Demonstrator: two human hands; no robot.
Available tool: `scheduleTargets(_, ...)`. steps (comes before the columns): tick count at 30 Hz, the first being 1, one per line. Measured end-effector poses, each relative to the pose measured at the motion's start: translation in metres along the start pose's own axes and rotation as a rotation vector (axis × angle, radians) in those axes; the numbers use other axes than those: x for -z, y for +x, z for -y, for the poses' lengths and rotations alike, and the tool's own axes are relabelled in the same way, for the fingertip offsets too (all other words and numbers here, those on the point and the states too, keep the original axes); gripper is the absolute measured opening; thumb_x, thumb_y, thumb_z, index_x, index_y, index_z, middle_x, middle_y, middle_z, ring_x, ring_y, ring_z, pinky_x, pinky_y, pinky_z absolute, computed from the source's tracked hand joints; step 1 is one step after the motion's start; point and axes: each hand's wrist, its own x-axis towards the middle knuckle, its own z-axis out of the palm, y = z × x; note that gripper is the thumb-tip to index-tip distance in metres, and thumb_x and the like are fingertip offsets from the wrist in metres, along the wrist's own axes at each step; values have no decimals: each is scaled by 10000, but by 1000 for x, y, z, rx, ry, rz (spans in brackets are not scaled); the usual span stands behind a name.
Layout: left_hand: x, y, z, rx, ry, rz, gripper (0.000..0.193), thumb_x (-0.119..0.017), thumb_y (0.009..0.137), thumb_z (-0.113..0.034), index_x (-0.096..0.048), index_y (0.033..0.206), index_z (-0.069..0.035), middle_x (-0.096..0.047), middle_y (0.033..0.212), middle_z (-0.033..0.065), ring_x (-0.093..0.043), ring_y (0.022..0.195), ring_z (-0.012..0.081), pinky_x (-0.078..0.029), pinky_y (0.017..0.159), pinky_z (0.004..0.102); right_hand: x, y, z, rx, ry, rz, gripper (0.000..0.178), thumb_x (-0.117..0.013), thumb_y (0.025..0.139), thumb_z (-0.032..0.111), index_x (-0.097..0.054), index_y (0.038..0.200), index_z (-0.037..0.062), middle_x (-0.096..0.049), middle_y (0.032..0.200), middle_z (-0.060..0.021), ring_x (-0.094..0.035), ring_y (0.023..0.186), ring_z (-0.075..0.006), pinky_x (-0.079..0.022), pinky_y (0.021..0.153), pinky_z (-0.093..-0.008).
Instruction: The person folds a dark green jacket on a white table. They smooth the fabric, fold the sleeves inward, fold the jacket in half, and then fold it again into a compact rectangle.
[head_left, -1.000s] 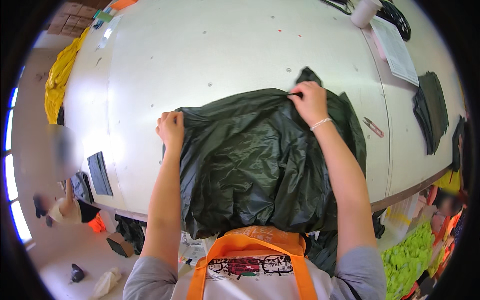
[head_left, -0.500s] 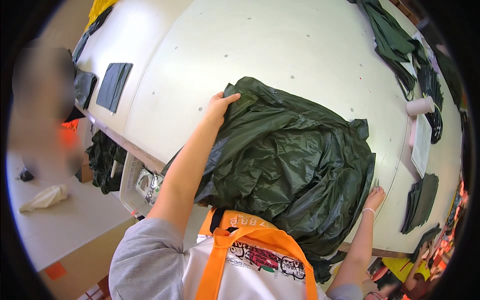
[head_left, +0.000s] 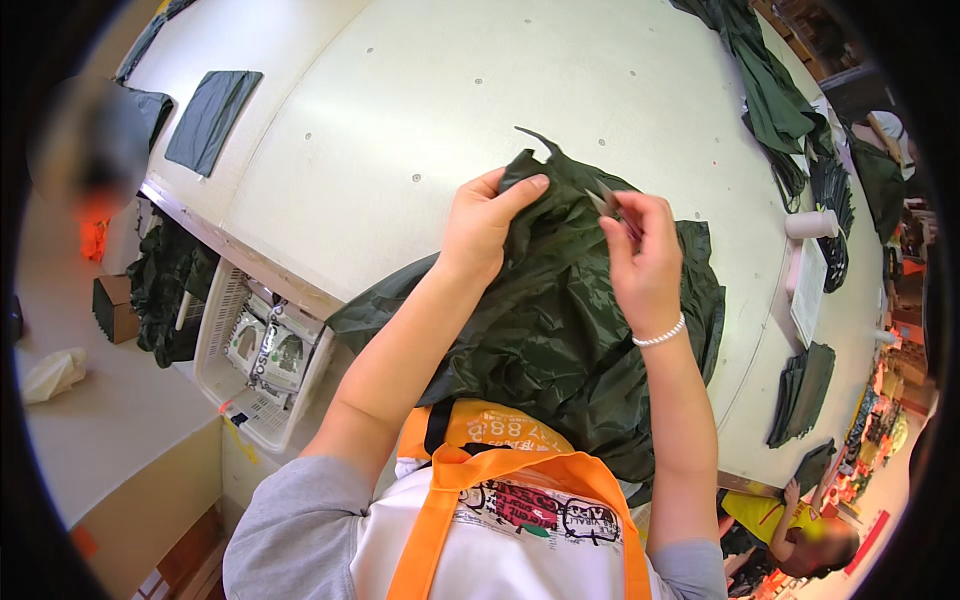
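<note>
Centrally: dark green garment on white table; left hand gripping its upper edge; right hand fingers pinching small snips.

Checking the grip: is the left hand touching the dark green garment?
Touching. The head view shows the left hand pinching a fold of the dark green garment.

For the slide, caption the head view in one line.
Both hands, left hand and right hand, pinch a dark green garment on a white table.
</note>
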Motion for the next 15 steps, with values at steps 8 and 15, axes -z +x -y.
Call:
scheduleTargets(8,1,-15,-15,105,-135,90,150,-632,844,-80,-638,943,34,-667,877,80,-629,756,126,-519,688,262,-20,12,34,203,-184,7,241,-659,847,82,-542,1046,13,-559,970,-104,-540,683,-188,-478,612,-283)
scheduleTargets(15,2,-14,-15,178,-225,121,158,-624,855,-95,-634,958,25,-664,887,83,-636,765,133,-523,693,267,-31,12,35,223,-146,-56,239,-656,852,77,-537,1045,4,-556,993,-117,-580,775,-215,-504,656,-285)
